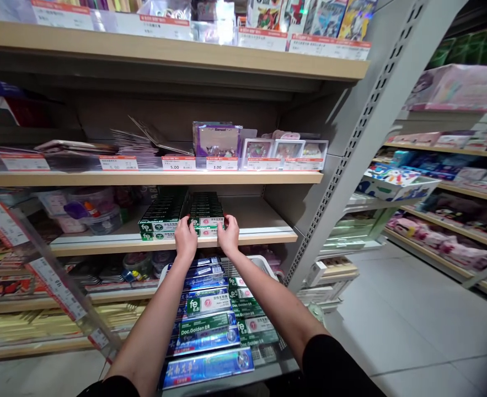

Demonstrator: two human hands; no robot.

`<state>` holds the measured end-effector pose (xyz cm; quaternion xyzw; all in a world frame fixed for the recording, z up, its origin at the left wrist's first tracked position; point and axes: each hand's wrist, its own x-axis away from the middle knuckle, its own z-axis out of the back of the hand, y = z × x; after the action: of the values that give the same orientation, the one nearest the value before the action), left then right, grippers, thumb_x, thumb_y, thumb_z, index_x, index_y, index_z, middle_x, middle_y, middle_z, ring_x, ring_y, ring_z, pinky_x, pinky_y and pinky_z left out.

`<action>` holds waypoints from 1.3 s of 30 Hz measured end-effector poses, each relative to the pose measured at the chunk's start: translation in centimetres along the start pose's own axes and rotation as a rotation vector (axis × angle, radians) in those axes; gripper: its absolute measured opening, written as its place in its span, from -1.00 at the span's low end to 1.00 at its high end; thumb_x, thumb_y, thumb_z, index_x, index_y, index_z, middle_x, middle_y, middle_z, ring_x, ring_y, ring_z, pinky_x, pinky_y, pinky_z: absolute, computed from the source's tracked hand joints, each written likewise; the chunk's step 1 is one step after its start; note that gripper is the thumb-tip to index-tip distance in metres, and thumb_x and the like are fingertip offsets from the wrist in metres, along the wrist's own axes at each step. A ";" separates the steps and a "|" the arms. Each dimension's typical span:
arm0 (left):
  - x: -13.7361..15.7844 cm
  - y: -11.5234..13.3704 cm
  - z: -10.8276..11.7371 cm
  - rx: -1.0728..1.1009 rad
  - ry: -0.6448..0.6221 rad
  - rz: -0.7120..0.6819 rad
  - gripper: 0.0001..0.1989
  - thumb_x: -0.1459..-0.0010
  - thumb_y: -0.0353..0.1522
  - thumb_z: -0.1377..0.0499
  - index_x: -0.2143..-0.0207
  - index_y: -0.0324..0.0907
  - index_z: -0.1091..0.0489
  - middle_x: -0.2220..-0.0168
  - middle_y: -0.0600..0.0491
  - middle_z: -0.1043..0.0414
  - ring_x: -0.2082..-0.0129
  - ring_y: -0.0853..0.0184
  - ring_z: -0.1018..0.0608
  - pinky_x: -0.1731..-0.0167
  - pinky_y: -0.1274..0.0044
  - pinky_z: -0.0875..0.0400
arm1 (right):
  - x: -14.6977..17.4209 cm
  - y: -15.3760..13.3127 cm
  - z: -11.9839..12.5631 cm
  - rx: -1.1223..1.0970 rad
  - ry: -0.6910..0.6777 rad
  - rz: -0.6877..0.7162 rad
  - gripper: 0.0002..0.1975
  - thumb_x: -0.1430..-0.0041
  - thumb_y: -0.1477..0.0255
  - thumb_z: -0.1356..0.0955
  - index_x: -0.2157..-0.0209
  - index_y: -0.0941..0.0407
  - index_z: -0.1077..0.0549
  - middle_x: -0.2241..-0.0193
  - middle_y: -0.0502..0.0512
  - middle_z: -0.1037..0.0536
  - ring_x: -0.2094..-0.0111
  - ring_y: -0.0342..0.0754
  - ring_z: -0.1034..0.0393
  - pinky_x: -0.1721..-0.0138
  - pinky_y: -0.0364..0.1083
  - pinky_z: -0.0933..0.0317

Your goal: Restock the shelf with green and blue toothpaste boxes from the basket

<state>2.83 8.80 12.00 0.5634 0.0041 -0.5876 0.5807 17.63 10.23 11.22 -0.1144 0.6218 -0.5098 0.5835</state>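
Two rows of green-and-white toothpaste boxes stand on a lower shelf. Around the front of the right-hand row of toothpaste boxes are both my hands, one at each side. My left hand has its fingers curled against the left side, in the gap beside the other row. My right hand presses on the right side with bent fingers. Below my forearms sits a light grey basket holding blue toothpaste boxes and more green ones.
Clear plastic tubs stand left of the rows. Above, a shelf edge carries price tags, cards and small boxed items. A slotted metal upright rises at the right, beside a tiled aisle. A tagged rail slants at the left.
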 end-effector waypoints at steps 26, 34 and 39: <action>6.6 1.3 9.0 0.109 -0.242 -0.101 -0.60 -0.22 -0.30 -0.07 -0.10 -0.15 -0.34 -0.05 -0.09 -0.40 0.00 0.18 -0.49 -0.04 0.34 -0.40 | 6.4 -2.2 6.8 -0.207 -0.105 -0.007 -0.64 -0.15 0.39 -0.32 0.00 0.13 -0.39 0.02 0.20 -0.46 0.04 -0.01 -0.41 -0.06 0.00 -0.31; 12.0 -2.2 11.8 0.091 -0.762 0.042 -0.65 -0.15 -0.20 -0.11 0.09 -0.14 -0.49 0.08 -0.04 -0.53 0.13 0.18 -0.56 0.16 0.41 -0.47 | 12.1 0.1 10.8 -0.068 -0.638 -0.105 -0.70 -0.08 0.36 -0.39 0.11 0.08 -0.49 0.11 0.14 -0.54 0.09 0.02 -0.43 0.11 0.00 -0.34; 13.9 -4.4 12.3 0.146 -0.903 0.185 -0.57 -0.01 -0.09 -0.22 0.13 -0.16 -0.53 0.12 -0.09 -0.55 0.20 0.12 -0.57 0.21 0.38 -0.46 | 14.1 2.1 11.7 -0.103 -0.631 -0.220 -0.68 -0.08 0.30 -0.39 0.13 0.12 -0.50 0.18 0.15 -0.55 0.20 0.00 -0.43 0.19 -0.04 -0.32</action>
<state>-4.00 -7.33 4.38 0.2886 -0.3409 -0.7188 0.5328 24.29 -5.02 3.34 -0.3622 0.4195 -0.4771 0.6821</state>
